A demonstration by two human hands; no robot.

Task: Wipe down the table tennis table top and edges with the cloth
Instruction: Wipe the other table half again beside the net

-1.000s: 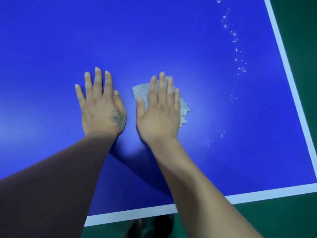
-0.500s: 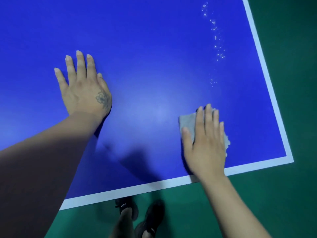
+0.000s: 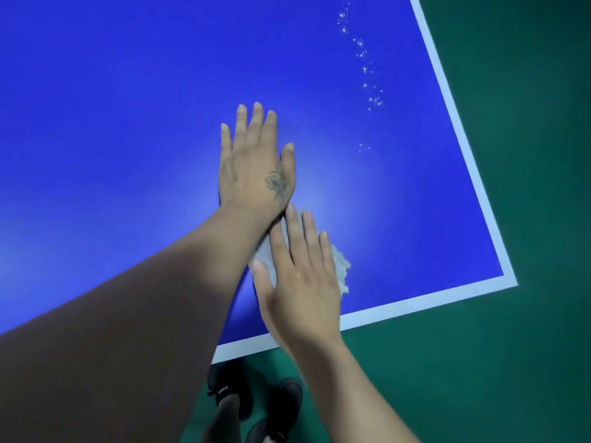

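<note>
Standing at the near corner of the table, black shoes on green floor below the white edge line, the person is working w/ both hands flat. Nearest, the right hand is pressing the cloth down on the blue top, fingers straight and together, not curling round it; the cloth is lying directly under palm and fingers, sticking out grey past the thumb side and ragged past the little-finger side. Its long axis is hard to tell, most of it being hidden. Just beyond the right fingertips the left hand is resting flat, fingers extended, holding nothing, its wrist touching or nearly touching those tips. Farther out, ahead and to the right of the fingers, a trail of water droplets is running roughly parallel to the right edge. Judging from this, the rt hand is the one nearer that unwiped strip; the next pass prob. needs the cloth pushing forward-right, clear of the left wrist.
</note>
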